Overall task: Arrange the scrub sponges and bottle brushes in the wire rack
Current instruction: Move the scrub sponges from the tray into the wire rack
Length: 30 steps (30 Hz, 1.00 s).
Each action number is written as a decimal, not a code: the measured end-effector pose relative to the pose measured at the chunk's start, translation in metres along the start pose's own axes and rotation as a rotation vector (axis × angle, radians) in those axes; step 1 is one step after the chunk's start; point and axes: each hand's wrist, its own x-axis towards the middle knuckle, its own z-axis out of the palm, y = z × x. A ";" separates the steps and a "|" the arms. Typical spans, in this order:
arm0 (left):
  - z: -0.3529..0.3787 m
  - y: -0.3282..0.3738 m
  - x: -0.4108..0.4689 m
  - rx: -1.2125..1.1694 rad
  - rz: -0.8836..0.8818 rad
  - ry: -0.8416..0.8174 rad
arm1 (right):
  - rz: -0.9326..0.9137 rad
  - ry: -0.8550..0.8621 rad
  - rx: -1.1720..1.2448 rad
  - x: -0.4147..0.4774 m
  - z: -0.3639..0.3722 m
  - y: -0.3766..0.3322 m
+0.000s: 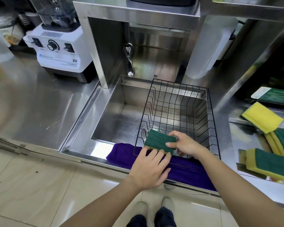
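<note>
A black wire rack [184, 95] sits in the right half of the steel sink [108, 112]. At the rack's near left corner both hands hold one green-and-yellow scrub sponge [159, 140], green side up. My left hand [150, 167] grips its near edge, and my right hand [185, 144] pinches its right end from inside the rack. Other scrub sponges lie on the counter to the right: one yellow side up [262, 117], a pair on edge [280, 143], and one green side up [269, 163]. I see no bottle brushes.
A purple cloth [184, 169] is draped over the sink's front edge under my hands. A tap [129, 63] hangs over the back of the sink. A white blender [59, 51] stands on the left counter. A translucent container [210, 51] stands at back right.
</note>
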 end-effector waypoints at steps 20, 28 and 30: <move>0.018 0.077 0.085 -0.012 0.137 -0.191 | 0.022 0.879 0.051 -0.084 -0.091 0.072; 0.025 0.083 0.087 -0.006 0.165 -0.184 | 0.365 0.719 -0.422 -0.123 -0.113 0.147; 0.023 0.084 0.086 -0.010 0.156 -0.196 | 0.394 0.639 -0.518 -0.124 -0.113 0.159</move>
